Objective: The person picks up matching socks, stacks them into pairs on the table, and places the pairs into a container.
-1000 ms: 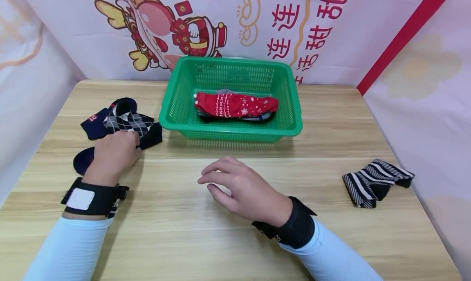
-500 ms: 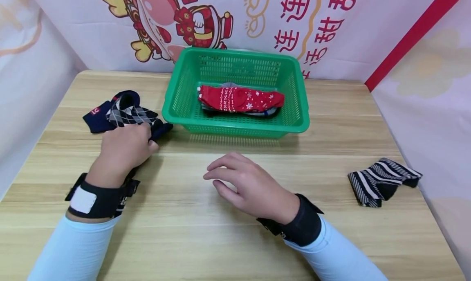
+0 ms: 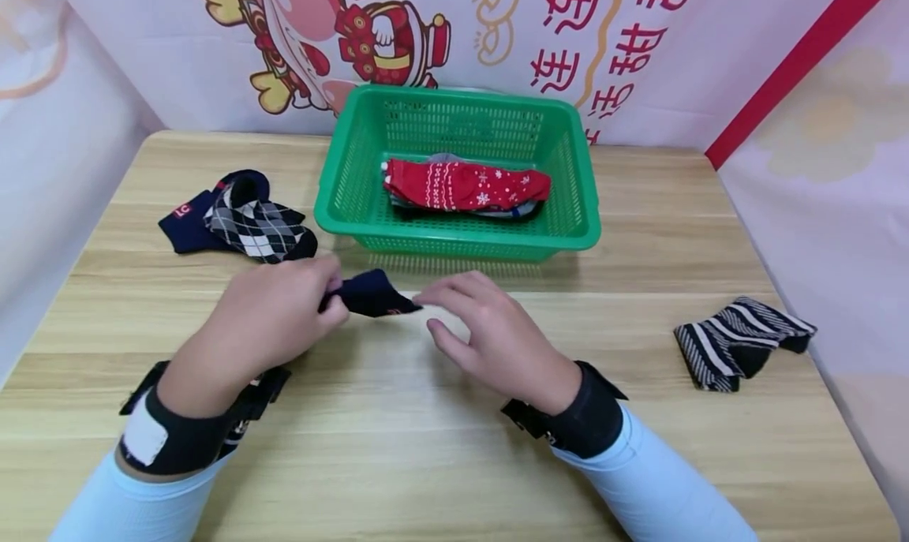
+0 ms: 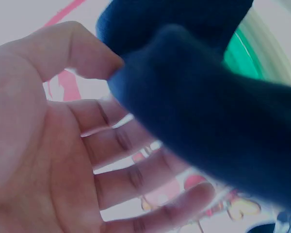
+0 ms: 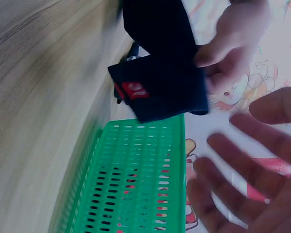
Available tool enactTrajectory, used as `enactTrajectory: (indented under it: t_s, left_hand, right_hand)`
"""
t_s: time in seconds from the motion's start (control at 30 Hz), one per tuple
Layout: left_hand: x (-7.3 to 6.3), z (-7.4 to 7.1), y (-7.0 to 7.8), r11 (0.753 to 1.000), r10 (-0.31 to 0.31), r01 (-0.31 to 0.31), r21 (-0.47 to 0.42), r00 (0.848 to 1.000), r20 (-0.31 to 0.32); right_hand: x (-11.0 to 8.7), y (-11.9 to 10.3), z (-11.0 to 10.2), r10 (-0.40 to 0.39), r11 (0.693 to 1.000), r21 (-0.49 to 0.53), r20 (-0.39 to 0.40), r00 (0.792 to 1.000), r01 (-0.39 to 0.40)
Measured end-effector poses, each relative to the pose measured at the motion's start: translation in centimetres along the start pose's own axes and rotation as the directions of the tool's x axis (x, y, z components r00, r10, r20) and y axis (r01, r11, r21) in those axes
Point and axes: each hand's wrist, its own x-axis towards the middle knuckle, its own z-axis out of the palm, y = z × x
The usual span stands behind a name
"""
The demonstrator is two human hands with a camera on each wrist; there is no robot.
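Observation:
My left hand (image 3: 273,333) pinches a navy sock (image 3: 372,293) between thumb and fingers and holds it above the table. In the left wrist view the sock (image 4: 194,92) hangs in a fold from the thumb and fingertips. A red label shows on the sock (image 5: 160,87) in the right wrist view. My right hand (image 3: 497,341) is beside the sock's free end, fingers loosely bent; the right wrist view shows a gap between its fingers (image 5: 247,170) and the sock. Left of the basket lie another navy sock (image 3: 188,228) and a grey-black argyle sock (image 3: 259,230) on top of it.
A green plastic basket (image 3: 454,246) stands at the table's back, with a red snowflake sock (image 3: 469,187) on darker socks inside. A black-and-white striped sock (image 3: 738,341) lies near the right edge of the wooden table (image 3: 604,479). Printed cloth (image 3: 646,92) hangs behind.
My left hand has lifted the navy sock from beside the argyle sock and carried it right, towards my right hand. My right hand has barely moved. The head view has shifted slightly.

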Motion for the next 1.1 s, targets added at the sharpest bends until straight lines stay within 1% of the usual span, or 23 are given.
enactTrajectory:
  t_s: [0.03, 0.13, 0.2, 0.27, 0.33, 0.4, 0.47, 0.53, 0.63, 0.7, 0.77, 0.83, 0.87, 0.9, 0.97, 1.0, 1.03, 1.07, 1.1]
  left_hand:
    - [-0.1, 0.0, 0.5, 1.000, 0.029, -0.029, -0.005, 0.999, -0.015]
    - [-0.4, 0.1, 1.8, 0.996, 0.087, -0.089, -0.031, 0.995, -0.052]
    - [-0.6, 0.2, 2.4, 0.992, 0.111, -0.115, -0.053, 0.991, -0.067]
    - [-0.6, 0.3, 2.9, 0.986, 0.134, -0.140, -0.090, 0.989, -0.068]
    - [-0.7, 0.5, 3.3, 0.976, 0.168, -0.178, -0.123, 0.982, -0.084]
    - [-0.8, 0.6, 3.6, 0.964, 0.206, -0.221, -0.151, 0.973, -0.109]
    - [-1.0, 0.7, 3.9, 0.951, 0.241, -0.263, -0.161, 0.960, -0.140]
    - [-1.1, 0.8, 4.1, 0.942, 0.268, -0.295, -0.160, 0.949, -0.167]
    - [-1.3, 1.0, 4.3, 0.934, 0.296, -0.328, -0.142, 0.933, -0.206]
    - [-1.3, 1.0, 4.4, 0.931, 0.307, -0.343, -0.127, 0.922, -0.237]
    - [-1.4, 1.1, 4.5, 0.929, 0.313, -0.354, -0.109, 0.908, -0.278]
    - [-1.5, 1.1, 4.6, 0.924, 0.320, -0.369, -0.098, 0.888, -0.330]
    - [-1.5, 1.1, 4.7, 0.921, 0.324, -0.379, -0.093, 0.875, -0.361]
    - [-1.6, 1.0, 4.7, 0.916, 0.329, -0.391, -0.087, 0.858, -0.394]
    - [-1.8, 0.9, 5.0, 0.902, 0.345, -0.424, -0.078, 0.818, -0.460]
    - [-2.0, 0.8, 5.1, 0.892, 0.360, -0.447, -0.070, 0.795, -0.488]
    - [-2.1, 0.8, 5.3, 0.880, 0.377, -0.470, -0.061, 0.773, -0.510]
    - [-2.3, 0.7, 5.4, 0.868, 0.398, -0.494, -0.049, 0.752, -0.525]
    - [-2.4, 0.7, 5.6, 0.856, 0.421, -0.515, -0.036, 0.737, -0.529]
  right_hand:
    - [0.1, 0.1, 0.0, 0.024, 1.000, -0.003, -0.009, 1.000, -0.024]
    - [0.2, 0.3, 0.0, 0.092, 0.996, -0.008, -0.009, 0.996, -0.092]
    - [0.2, 0.4, 0.0, 0.107, 0.994, -0.010, 0.003, 0.994, -0.107]
    - [0.2, 0.5, 0.1, 0.092, 0.996, -0.003, 0.010, 0.996, -0.092]
    - [0.1, 0.5, 0.2, 0.061, 0.998, 0.031, 0.016, 0.998, -0.062]
    - [0.1, 0.4, 0.2, 0.037, 0.996, 0.083, 0.022, 0.999, -0.039]
    - [0.0, 0.3, 0.2, 0.030, 0.989, 0.144, 0.030, 0.999, -0.034]
    - [0.0, 0.1, 0.1, 0.042, 0.975, 0.215, 0.051, 0.998, -0.052]
    - [-0.1, -0.2, -0.1, 0.078, 0.944, 0.312, 0.095, 0.992, -0.105]
    - [-0.1, -0.4, -0.2, 0.109, 0.911, 0.384, 0.135, 0.985, -0.154]
    - [-0.2, -0.6, -0.2, 0.136, 0.880, 0.433, 0.163, 0.977, -0.195]
    - [-0.2, -0.7, -0.3, 0.161, 0.843, 0.484, 0.189, 0.969, -0.235]
    - [-0.2, -0.7, -0.3, 0.171, 0.822, 0.511, 0.201, 0.964, -0.253]
    - [-0.2, -0.7, -0.3, 0.182, 0.802, 0.534, 0.209, 0.961, -0.268]
    - [-0.2, -0.8, -0.4, 0.194, 0.754, 0.589, 0.223, 0.955, -0.291]
    - [-0.2, -0.8, -0.5, 0.201, 0.718, 0.626, 0.231, 0.952, -0.303]
    - [-0.2, -0.9, -0.6, 0.207, 0.685, 0.659, 0.234, 0.950, -0.312]
    - [-0.3, -1.0, -0.6, 0.216, 0.659, 0.683, 0.230, 0.949, -0.315]
    - [-0.3, -1.1, -0.7, 0.225, 0.631, 0.708, 0.224, 0.948, -0.317]
